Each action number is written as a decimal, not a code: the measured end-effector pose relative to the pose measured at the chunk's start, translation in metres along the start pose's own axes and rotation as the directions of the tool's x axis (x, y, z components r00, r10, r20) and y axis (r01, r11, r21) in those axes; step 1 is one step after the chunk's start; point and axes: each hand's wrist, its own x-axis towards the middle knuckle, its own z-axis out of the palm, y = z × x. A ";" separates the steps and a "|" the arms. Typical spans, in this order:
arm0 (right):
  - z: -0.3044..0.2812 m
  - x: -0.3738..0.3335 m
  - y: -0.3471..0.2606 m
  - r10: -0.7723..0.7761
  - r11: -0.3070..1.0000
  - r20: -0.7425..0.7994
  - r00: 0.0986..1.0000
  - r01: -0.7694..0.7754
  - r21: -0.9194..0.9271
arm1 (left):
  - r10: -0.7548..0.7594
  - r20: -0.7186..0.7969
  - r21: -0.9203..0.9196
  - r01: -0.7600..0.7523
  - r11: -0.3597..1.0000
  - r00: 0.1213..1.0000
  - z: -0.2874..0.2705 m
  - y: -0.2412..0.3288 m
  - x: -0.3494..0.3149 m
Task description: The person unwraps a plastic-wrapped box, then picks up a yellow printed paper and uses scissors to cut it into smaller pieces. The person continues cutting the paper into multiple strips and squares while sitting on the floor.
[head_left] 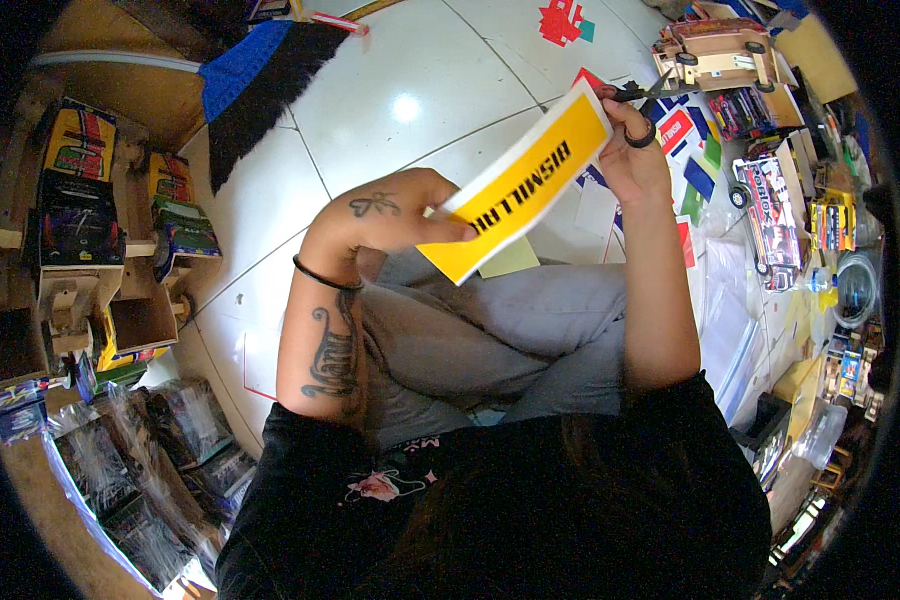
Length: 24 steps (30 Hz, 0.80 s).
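Observation:
A long yellow sticker strip (530, 175) with bold black lettering and a white border slants above my crossed legs. My left hand (400, 212) is closed on its lower left end, with the thumb over the front. At the upper right end, my right hand (634, 160) has its fingers closed at the strip's edge. A black band circles one of its fingers. Dark-handled scissors (630, 93) show just beyond those fingertips, blades apart; whether the right hand holds them I cannot tell. A pale yellow paper piece (510, 257) shows beneath the strip.
Coloured paper scraps (698, 165) lie on the tiled floor right of my right hand. Toy trucks (765, 225) and clear plastic sheets (725, 320) crowd the right side. Wooden truck bodies (75, 290) and wrapped dark packages (145, 450) stand at left. A black-bristled broom (260, 90) lies beyond.

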 end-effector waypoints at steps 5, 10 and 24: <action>0.015 -0.009 0.001 -0.191 0.944 -0.053 0.980 0.169 -0.283 | -0.009 -0.315 0.134 0.054 0.989 0.949 -0.013 -0.017 -0.002; 0.027 -0.020 0.015 0.064 0.987 0.101 0.993 -0.048 -0.151 | -0.106 -0.197 -0.057 0.096 0.994 0.975 -0.014 -0.027 -0.003; 0.052 -0.033 0.020 -0.173 0.985 -0.082 0.982 0.173 0.002 | -0.124 -0.487 -0.555 -0.196 0.808 0.865 0.100 0.032 0.066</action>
